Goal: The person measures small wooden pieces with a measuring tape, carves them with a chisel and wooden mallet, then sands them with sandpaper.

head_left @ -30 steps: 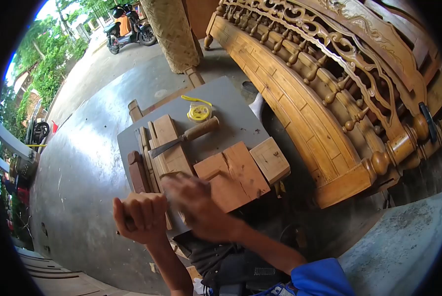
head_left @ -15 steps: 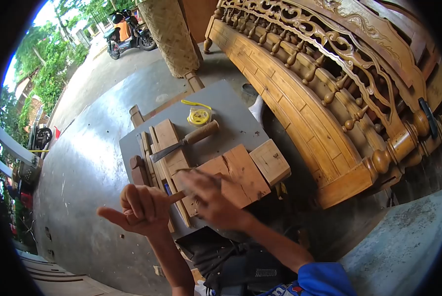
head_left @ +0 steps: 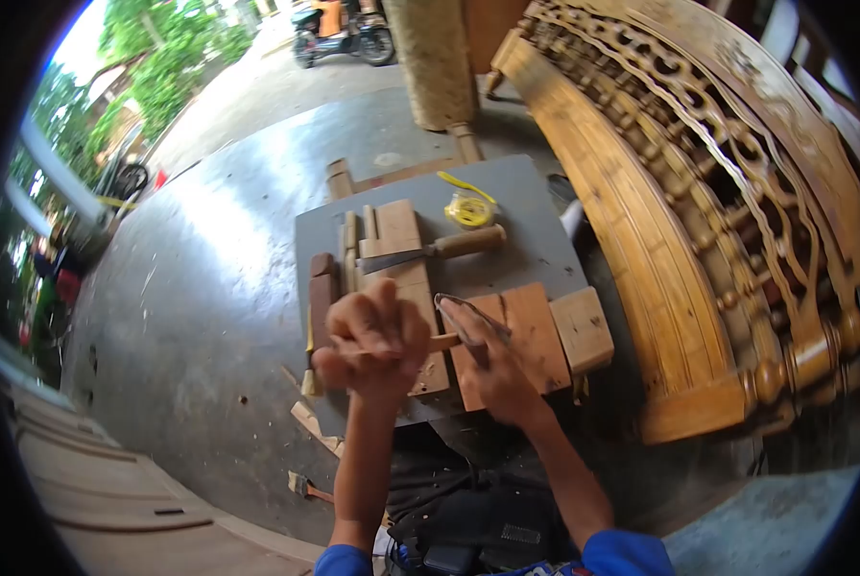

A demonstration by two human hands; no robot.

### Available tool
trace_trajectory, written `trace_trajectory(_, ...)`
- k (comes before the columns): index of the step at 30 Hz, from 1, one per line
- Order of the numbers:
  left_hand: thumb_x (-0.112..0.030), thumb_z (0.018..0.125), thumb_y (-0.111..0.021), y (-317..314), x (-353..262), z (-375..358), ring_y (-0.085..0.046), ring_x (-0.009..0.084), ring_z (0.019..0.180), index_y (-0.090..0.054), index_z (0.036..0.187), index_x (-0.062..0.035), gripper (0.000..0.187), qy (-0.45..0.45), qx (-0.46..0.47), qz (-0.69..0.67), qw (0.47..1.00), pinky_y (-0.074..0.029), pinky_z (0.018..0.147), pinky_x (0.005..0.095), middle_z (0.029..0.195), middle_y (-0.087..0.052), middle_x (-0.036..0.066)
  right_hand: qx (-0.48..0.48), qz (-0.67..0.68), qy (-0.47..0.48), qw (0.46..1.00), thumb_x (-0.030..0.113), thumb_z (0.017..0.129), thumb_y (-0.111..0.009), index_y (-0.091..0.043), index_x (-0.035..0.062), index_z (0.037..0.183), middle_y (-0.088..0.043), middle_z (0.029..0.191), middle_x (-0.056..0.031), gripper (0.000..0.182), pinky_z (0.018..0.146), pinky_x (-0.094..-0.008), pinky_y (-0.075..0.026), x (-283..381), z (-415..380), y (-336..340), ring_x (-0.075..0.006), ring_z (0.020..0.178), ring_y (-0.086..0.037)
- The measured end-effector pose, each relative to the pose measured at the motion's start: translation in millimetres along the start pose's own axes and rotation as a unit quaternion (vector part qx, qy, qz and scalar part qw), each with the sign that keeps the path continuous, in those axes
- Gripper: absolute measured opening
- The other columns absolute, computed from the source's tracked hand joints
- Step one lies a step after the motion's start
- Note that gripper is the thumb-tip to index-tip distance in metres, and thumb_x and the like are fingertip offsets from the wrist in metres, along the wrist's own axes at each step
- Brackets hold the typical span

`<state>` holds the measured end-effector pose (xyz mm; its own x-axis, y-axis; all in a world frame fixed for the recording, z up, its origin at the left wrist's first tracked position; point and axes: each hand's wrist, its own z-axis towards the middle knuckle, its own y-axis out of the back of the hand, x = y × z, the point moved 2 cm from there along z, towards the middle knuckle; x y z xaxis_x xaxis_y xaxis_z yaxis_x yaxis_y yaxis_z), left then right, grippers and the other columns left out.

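My left hand (head_left: 372, 341) is closed, its fingers curled around one end of a thin wooden piece (head_left: 444, 342). To its right, my right hand (head_left: 497, 370) has its fingers pressed together at the other end, above a reddish board (head_left: 531, 336); a thin dark-edged item shows at its fingers, too blurred to name. Beyond the hands, a blade with a wooden handle (head_left: 473, 240) lies across a pale board (head_left: 397, 228). Behind it is a yellow tape measure (head_left: 470, 209). A red-brown wooden tool (head_left: 322, 288) lies left of the boards.
A grey work table (head_left: 536, 221) bears these things, with a wooden block (head_left: 582, 329) at its right edge. A carved wooden bench (head_left: 632, 221) stands to the right. On the floor lie a brush (head_left: 310, 488) and wood scraps (head_left: 317, 429). A motorbike (head_left: 344, 40) is parked behind.
The camera view has shifted, so the table and bench appear farther right. My left hand has turned and its thumb is no longer stretched out; my right hand is still beside the thin piece.
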<state>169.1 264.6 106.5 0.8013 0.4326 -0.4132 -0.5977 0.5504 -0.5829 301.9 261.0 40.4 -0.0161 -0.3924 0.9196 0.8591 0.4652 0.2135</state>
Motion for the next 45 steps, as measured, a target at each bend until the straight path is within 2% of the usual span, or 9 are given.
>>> trace_trajectory(6, -0.052, 0.085, -0.051, 6.7, -1.6, 1.7, -0.041, 0.0116, 0.042, -0.051, 0.061, -0.0031, 0.055, -0.015, -0.023, 0.027, 0.999, -0.035, 0.036, 0.0222, 0.061, -0.042, 0.003, 0.014, -0.041, -0.135, 0.990, 0.003, 0.074, -0.050, -0.034, 0.0051, 0.134, -0.039, 0.133, -0.0175, 0.062, 0.104, -0.0358, -0.029, -39.4, -0.2, 0.8, -0.0312, 0.127, -0.033)
trace_trajectory(9, -0.049, 0.085, -0.053, 8.9, 3.9, 8.5, -0.042, 0.0112, 0.043, -0.048, 0.068, -0.0044, 0.048, -0.020, 0.022, -0.036, 0.999, -0.035, 0.037, 0.0222, 0.062, -0.044, 0.004, -0.019, -0.090, 0.010, 0.996, 0.002, 0.072, -0.047, -0.037, 0.0087, 0.132, -0.040, 0.134, -0.0141, 0.062, 0.100, -0.0342, -0.033, 10.5, 0.0, -8.6, -0.0289, 0.124, -0.038)
trace_trajectory(15, -0.029, 0.079, -0.065, 5.0, 2.0, 2.2, -0.045, 0.0131, 0.051, -0.043, 0.081, -0.0051, 0.032, -0.031, 0.025, -0.074, 0.996, -0.039, 0.042, 0.0235, 0.065, -0.046, 0.007, -0.028, 0.044, -0.205, 0.977, -0.001, 0.058, -0.050, -0.038, 0.0006, 0.129, -0.042, 0.129, -0.0146, 0.072, 0.104, -0.0338, -0.026, -1.3, -5.1, 2.4, -0.0279, 0.122, -0.039)
trace_trajectory(17, -0.025, 0.078, -0.066, 5.8, 6.1, 4.9, -0.045, 0.0137, 0.050, -0.043, 0.080, -0.0052, 0.030, -0.032, 0.015, -0.080, 0.996, -0.040, 0.042, 0.0237, 0.065, -0.046, 0.007, -0.021, 0.073, -0.026, 0.997, -0.009, 0.061, -0.042, -0.030, 0.0103, 0.137, -0.036, 0.139, -0.0098, 0.079, 0.103, -0.0316, -0.030, 48.6, -7.7, -12.9, -0.0250, 0.126, -0.037)
trace_trajectory(20, -0.017, 0.081, -0.062, -3.6, 5.7, -0.6, -0.050, 0.0174, 0.056, -0.044, 0.078, -0.0045, 0.022, -0.030, -0.036, -0.065, 0.997, -0.043, 0.046, 0.0255, 0.067, -0.048, 0.009, 0.008, 0.007, -0.179, 0.984, -0.007, 0.065, -0.044, -0.027, 0.0066, 0.138, -0.032, 0.141, -0.0112, 0.077, 0.107, -0.0345, -0.022, -3.1, -13.5, -2.5, -0.0228, 0.130, -0.030)
trace_trajectory(26, -0.007, 0.087, -0.051, -32.1, -26.3, -9.8, -0.054, 0.0180, 0.067, -0.050, 0.084, 0.0021, 0.009, 0.085, -0.083, 0.107, 0.987, -0.044, 0.065, 0.0297, 0.076, -0.055, 0.013, -0.054, 0.027, -0.021, 0.998, 0.000, 0.070, -0.047, -0.033, 0.0062, 0.135, -0.039, 0.136, -0.0124, 0.067, 0.101, -0.0329, -0.034, 14.8, -4.2, -8.5, -0.0254, 0.124, -0.039)
trace_trajectory(29, -0.015, 0.089, -0.041, -29.6, -22.3, -8.2, -0.040, 0.0111, 0.054, -0.043, 0.080, -0.0017, 0.016, 0.016, -0.115, 0.158, 0.981, -0.034, 0.052, 0.0252, 0.064, -0.047, 0.007, -0.033, -0.015, -0.160, 0.986, 0.003, 0.075, -0.050, -0.034, 0.0027, 0.134, -0.040, 0.135, -0.0137, 0.061, 0.103, -0.0325, -0.032, -22.5, -5.8, 2.9, -0.0257, 0.127, -0.036)
trace_trajectory(33, -0.022, 0.086, -0.042, -28.4, -18.5, 0.5, -0.019, 0.0067, 0.037, -0.035, 0.074, -0.0089, 0.019, 0.010, -0.160, 0.224, 0.961, -0.021, 0.038, 0.0238, 0.045, -0.025, -0.003, -0.017, 0.113, 0.022, 0.993, -0.004, 0.069, -0.043, -0.032, 0.0034, 0.135, -0.033, 0.138, -0.0164, 0.067, 0.109, -0.0352, -0.019, 36.5, -2.4, -17.7, -0.0274, 0.134, -0.022)
trace_trajectory(45, -0.031, 0.092, -0.037, -27.4, -23.2, 2.7, -0.017, 0.0056, 0.038, -0.030, 0.062, -0.0123, 0.036, 0.098, -0.138, 0.196, 0.966, -0.017, 0.038, 0.0250, 0.044, -0.025, -0.005, -0.003, -0.032, -0.053, 0.998, -0.011, 0.067, -0.044, -0.034, 0.0018, 0.133, -0.039, 0.134, -0.0168, 0.068, 0.107, -0.0361, -0.023, -17.5, -0.9, -2.9, -0.0305, 0.128, -0.033)
